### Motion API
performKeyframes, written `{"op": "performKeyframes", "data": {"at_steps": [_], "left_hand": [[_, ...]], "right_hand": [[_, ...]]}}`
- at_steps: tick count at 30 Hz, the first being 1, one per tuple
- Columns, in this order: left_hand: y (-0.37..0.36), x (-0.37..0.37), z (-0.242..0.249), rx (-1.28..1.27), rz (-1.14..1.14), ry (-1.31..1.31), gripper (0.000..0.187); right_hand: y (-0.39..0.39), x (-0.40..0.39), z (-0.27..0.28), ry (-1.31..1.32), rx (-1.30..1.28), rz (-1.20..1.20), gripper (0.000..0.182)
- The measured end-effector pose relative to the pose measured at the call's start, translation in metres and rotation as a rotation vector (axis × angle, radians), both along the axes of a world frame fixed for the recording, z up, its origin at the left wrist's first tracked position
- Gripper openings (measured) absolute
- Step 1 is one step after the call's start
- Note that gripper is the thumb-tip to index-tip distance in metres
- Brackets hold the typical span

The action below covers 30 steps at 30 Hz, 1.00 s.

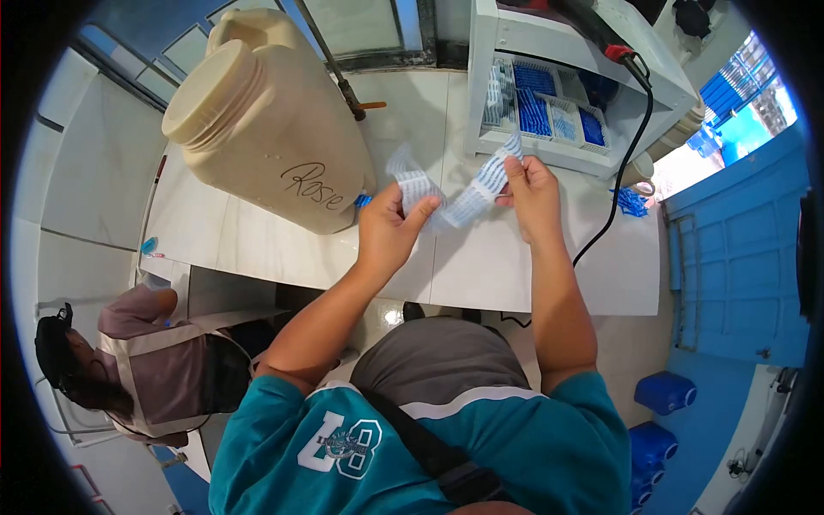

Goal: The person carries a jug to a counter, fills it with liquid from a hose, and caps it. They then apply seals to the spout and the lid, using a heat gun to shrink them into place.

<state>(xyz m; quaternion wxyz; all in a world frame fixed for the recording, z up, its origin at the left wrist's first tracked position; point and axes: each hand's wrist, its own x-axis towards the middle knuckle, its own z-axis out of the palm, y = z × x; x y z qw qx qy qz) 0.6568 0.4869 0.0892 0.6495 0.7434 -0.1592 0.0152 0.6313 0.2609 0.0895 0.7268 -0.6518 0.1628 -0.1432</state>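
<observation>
Over the white counter, my left hand (393, 227) pinches a thin, crinkled translucent plastic strip (418, 184) with faint print between thumb and fingers. To its right, my right hand (534, 196) grips the upper end of another plastic strip (482, 190), printed in rows of blue. This one slants down toward the first, and their lower ends come close together between my hands. A large cream plastic jug (275, 129) with a screw lid and handwriting on its side stands beside my left hand.
A white cabinet (584, 159) holds baskets of blue and white packets (534, 112). The black cord (639, 129) of a red-and-black tool runs down past my right arm. A person (154, 360) is at lower left. Blue containers (665, 393) line the right wall.
</observation>
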Motion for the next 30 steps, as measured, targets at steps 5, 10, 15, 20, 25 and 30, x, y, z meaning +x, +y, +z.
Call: {"op": "performKeyframes", "data": {"at_steps": [5, 10, 15, 20, 25, 30], "left_hand": [[0.011, -0.022, 0.016, 0.424, 0.103, -0.113, 0.028], [0.027, -0.045, 0.017, 0.573, 0.067, -0.311, 0.042], [0.067, -0.068, 0.008, 0.632, 0.098, -0.265, 0.045], [0.106, -0.094, -0.005, 0.678, 0.23, -0.141, 0.041], [0.124, -0.114, -0.006, 0.593, 0.339, 0.071, 0.022], [0.127, -0.112, -0.009, 0.504, 0.415, 0.045, 0.022]], "right_hand": [[-0.024, 0.049, -0.009, -0.048, 0.011, -0.123, 0.031], [-0.07, 0.147, -0.008, 0.013, -0.365, -0.158, 0.034], [-0.099, 0.245, -0.021, 0.372, -1.086, -0.093, 0.05], [-0.084, 0.246, -0.02, 0.568, -1.299, -0.174, 0.071], [-0.096, 0.242, -0.008, 0.422, -1.443, 0.018, 0.053], [-0.116, 0.255, -0.026, 0.421, -1.586, 0.187, 0.033]]}}
